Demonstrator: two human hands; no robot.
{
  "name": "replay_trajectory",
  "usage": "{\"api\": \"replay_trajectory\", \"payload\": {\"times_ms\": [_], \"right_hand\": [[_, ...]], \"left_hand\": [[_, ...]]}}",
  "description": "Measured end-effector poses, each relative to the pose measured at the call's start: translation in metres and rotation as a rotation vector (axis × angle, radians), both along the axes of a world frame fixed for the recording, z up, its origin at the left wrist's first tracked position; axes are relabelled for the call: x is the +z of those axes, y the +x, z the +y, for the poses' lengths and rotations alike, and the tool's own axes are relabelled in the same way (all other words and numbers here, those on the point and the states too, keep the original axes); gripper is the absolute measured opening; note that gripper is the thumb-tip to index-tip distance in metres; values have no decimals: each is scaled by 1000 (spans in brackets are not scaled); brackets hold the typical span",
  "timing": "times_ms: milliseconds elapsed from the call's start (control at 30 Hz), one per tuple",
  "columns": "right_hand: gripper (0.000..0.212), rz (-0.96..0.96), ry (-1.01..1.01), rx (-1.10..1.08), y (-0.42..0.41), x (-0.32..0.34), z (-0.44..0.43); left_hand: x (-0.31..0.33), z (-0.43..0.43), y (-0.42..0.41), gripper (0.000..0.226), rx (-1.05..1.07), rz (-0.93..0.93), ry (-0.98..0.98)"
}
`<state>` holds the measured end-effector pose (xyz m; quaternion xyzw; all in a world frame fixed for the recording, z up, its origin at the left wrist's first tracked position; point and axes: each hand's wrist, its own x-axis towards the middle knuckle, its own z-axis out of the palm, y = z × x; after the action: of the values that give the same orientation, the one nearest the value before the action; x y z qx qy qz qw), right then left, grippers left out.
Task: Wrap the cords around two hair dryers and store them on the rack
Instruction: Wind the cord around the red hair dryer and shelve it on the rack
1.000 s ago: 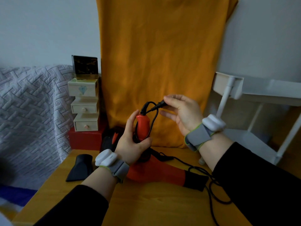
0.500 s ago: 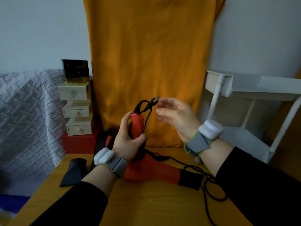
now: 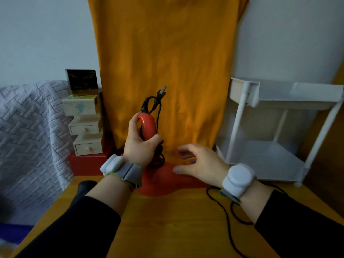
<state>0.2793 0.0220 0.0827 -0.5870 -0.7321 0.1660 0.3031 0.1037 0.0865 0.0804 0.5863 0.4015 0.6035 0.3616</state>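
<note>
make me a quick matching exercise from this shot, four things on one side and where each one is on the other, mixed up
Things:
1. plug
2. white rack
3. loose black cord
4. dark box

Places:
A. on top of the small drawers
B. sticking up above the red handle
C. at the table's right end
D. lying on the table by the right wrist

Pairs: 1-B, 2-C, 3-D, 4-A

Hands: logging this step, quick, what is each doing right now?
Left hand: closed around the red hair dryer handle.
Right hand: open, holding nothing.
</note>
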Motion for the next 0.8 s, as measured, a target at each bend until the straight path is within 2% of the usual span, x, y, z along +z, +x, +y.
{"api": "replay_trajectory", "payload": {"times_ms": [233,367,500,800], "right_hand": [[99,-371,-33,27,5,-7,-15],[93,-512,-7,38,8,-14,-19],[75,-527,26,24,12,-20,-24],[75,-504,77,0,32,-28,-48]], "left_hand": [[7,-7,9,73,-4,-2,-51],[7,-11,15,74,-11,19,-60],[7,-15,19,76,-25,33,-59],[7,-35,28,79,-123,44,-101]]}}
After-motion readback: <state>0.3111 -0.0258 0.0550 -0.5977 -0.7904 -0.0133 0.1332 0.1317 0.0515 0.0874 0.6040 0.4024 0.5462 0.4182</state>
